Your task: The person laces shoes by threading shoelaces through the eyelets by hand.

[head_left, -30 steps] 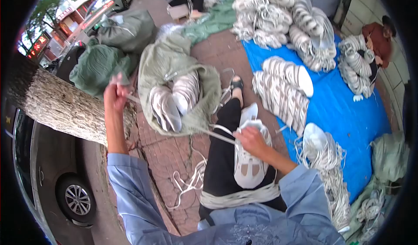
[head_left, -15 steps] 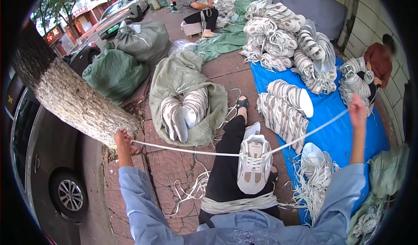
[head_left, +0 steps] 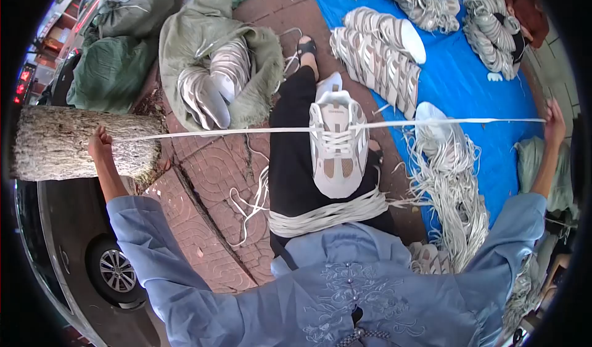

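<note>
A white and tan shoe upper (head_left: 339,146) lies on my lap, toe toward me, with laces crossed through its lower eyelets. Far out to the left, my left hand (head_left: 100,143) is closed on one end of the white shoelace (head_left: 216,132). My right hand (head_left: 554,120), raised out to the right, is closed on the other end. Between the shoe and both hands the lace runs taut, nearly level. A bundle of loose white laces (head_left: 330,216) lies across my thighs.
Stacked shoe uppers (head_left: 376,69) lie on a blue tarp (head_left: 493,100), near a heap of laces (head_left: 447,180). An open sack (head_left: 265,57) holds more uppers. At left are a tree trunk (head_left: 80,140), a car (head_left: 74,224) and a green sack (head_left: 111,73). A person (head_left: 527,14) sits at upper right.
Both hands have moved farther apart, and my right hand is lower relative to the shoe. The lace ends have straightened from a V into a nearly level line. My view has tipped downward.
</note>
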The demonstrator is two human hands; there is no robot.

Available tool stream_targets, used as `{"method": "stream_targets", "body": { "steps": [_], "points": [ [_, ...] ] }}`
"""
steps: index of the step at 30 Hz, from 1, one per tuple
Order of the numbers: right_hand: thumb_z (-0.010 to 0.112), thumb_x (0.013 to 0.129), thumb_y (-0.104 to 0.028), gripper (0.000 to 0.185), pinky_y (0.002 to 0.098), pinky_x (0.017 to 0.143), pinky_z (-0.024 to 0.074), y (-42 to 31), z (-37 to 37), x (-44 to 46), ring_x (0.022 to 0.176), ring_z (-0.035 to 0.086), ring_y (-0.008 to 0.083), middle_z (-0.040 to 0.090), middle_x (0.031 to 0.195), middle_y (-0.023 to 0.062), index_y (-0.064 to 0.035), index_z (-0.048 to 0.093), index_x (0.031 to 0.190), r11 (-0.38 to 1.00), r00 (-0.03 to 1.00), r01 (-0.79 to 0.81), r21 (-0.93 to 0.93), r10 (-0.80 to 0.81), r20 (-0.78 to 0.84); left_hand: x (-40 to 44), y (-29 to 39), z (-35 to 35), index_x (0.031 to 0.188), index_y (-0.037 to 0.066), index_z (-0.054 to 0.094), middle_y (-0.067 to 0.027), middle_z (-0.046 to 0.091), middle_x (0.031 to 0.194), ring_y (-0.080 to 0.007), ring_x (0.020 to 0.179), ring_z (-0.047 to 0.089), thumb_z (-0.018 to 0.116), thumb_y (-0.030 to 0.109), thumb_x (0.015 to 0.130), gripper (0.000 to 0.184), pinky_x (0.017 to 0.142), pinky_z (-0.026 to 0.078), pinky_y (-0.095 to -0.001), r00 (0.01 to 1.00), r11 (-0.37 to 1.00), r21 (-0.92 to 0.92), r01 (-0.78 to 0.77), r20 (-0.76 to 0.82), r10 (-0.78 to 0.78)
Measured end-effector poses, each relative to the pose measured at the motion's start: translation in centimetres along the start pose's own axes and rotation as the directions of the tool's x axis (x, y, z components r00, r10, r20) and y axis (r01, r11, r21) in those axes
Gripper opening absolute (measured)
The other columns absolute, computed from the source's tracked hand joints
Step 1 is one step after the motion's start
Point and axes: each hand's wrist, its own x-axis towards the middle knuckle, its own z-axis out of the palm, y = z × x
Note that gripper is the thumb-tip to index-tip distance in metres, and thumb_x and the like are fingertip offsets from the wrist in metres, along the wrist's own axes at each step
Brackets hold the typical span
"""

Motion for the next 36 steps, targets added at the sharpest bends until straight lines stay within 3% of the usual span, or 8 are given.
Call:
{"method": "stream_targets", "body": {
  "steps": [2, 5, 7, 10, 14, 19, 27, 36],
  "points": [
    [0.047, 0.084, -0.017, 0.040, 0.0154, 0.049, 0.0341, -2.0, 15.3, -6.4, 0.057, 0.041, 0.0030, 0.058, 0.100, 0.0076, 0.0044, 0.044, 0.118, 0.955, 0.980, 0.138, -0.261, -0.094, 0.173, -5.0, -0.5, 5.8, 0.103, 0.001, 0.054, -0.0082, 0.061, 0.079, -0.0068, 0.046, 0.039, 0.050, -0.001, 0.077, 0.027, 0.037, 0.030, -0.0208, 0.950, 0.749, 0.596, -0.288, 0.080, 0.302],
    [0.052, 0.076, -0.021, 0.021, 0.0155, 0.044, 0.0323, -1.0, 34.5, -13.9, 0.054, 0.044, 0.0028, 0.059, 0.078, -0.0006, -0.0055, 0.064, 0.083, 0.917, 0.930, 0.019, -0.398, 0.129, 0.343, -16.4, -3.7, 19.7, 0.105, 0.004, 0.058, -0.0078, 0.061, 0.088, -0.0035, 0.049, 0.038, 0.048, 0.022, 0.082, 0.031, 0.041, 0.029, -0.0176, 0.964, 0.634, 0.732, -0.250, 0.247, 0.096],
    [0.059, 0.070, -0.012, 0.009, 0.0167, 0.043, 0.0331, 1.0, 42.9, -18.9, 0.055, 0.047, 0.0027, 0.057, 0.066, -0.0010, -0.0065, 0.064, 0.075, 0.916, 0.769, -0.161, -0.368, 0.350, 0.534, -20.3, -9.8, 23.2, 0.096, 0.005, 0.063, -0.0007, 0.055, 0.063, -0.0072, 0.053, 0.047, 0.051, 0.022, 0.081, 0.026, 0.045, 0.037, -0.0193, 0.894, 0.747, 0.584, -0.318, 0.448, 0.030],
    [0.059, 0.068, -0.010, 0.009, 0.0237, 0.050, 0.0420, 6.9, 49.8, -23.9, 0.057, 0.054, 0.0110, 0.059, 0.069, 0.0027, -0.0060, 0.063, 0.075, 0.952, 0.611, 0.277, -0.128, -0.071, 0.789, -29.8, -15.5, 28.8, 0.092, 0.003, 0.063, -0.0038, 0.063, 0.082, -0.0125, 0.076, 0.057, 0.050, 0.014, 0.084, 0.019, 0.069, 0.046, -0.0283, 0.657, 0.797, 0.390, -0.460, 0.754, 0.010],
    [0.060, 0.067, -0.011, 0.008, 0.0290, 0.054, 0.0454, 10.1, 50.5, -26.1, 0.066, 0.057, 0.0197, 0.058, 0.071, 0.0060, -0.0067, 0.062, 0.073, 0.578, 0.453, 0.778, -0.246, -0.243, 0.858, -36.1, -21.7, 33.2, 0.085, 0.006, 0.061, -0.0106, 0.062, 0.082, -0.0229, 0.077, 0.059, 0.057, 0.004, 0.076, 0.011, 0.069, 0.046, -0.0308, 0.418, 0.574, 0.265, -0.774, 0.896, 0.151],
    [0.055, 0.067, -0.013, 0.006, 0.0352, 0.052, 0.0468, 10.5, 49.3, -27.3, 0.064, 0.058, 0.0233, 0.053, 0.064, 0.0069, -0.0078, 0.058, 0.066, 0.557, 0.562, 0.748, -0.361, -0.242, 0.791, -37.2, -23.8, 33.6, 0.075, 0.004, 0.058, -0.0105, 0.061, 0.075, -0.0242, 0.077, 0.058, 0.056, 0.000, 0.062, 0.014, 0.071, 0.042, -0.0336, 0.234, 0.371, 0.130, -0.919, 0.940, 0.248],
    [0.053, 0.067, -0.010, 0.008, 0.0358, 0.046, 0.0460, 10.3, 50.6, -27.9, 0.058, 0.060, 0.0238, 0.055, 0.063, 0.0090, -0.0052, 0.057, 0.062, 0.401, 0.594, 0.765, -0.504, -0.138, 0.792, -38.1, -23.5, 32.7, 0.079, 0.007, 0.059, -0.0070, 0.059, 0.079, -0.0205, 0.086, 0.057, 0.060, 0.000, 0.062, 0.019, 0.070, 0.041, -0.0313, 0.268, 0.235, 0.216, -0.948, 0.939, 0.216],
    [0.055, 0.065, -0.013, 0.010, 0.0336, 0.049, 0.0436, 12.4, 51.5, -25.6, 0.054, 0.054, 0.0202, 0.048, 0.060, 0.0044, -0.0074, 0.050, 0.058, 0.545, 0.276, 0.838, -0.032, -0.372, 0.886, -37.7, -24.0, 32.2, 0.078, 0.008, 0.057, -0.0050, 0.056, 0.076, -0.0191, 0.080, 0.056, 0.059, 0.000, 0.060, 0.019, 0.069, 0.039, -0.0322, 0.319, 0.230, 0.259, -0.938, 0.906, 0.279]
  ]
}}
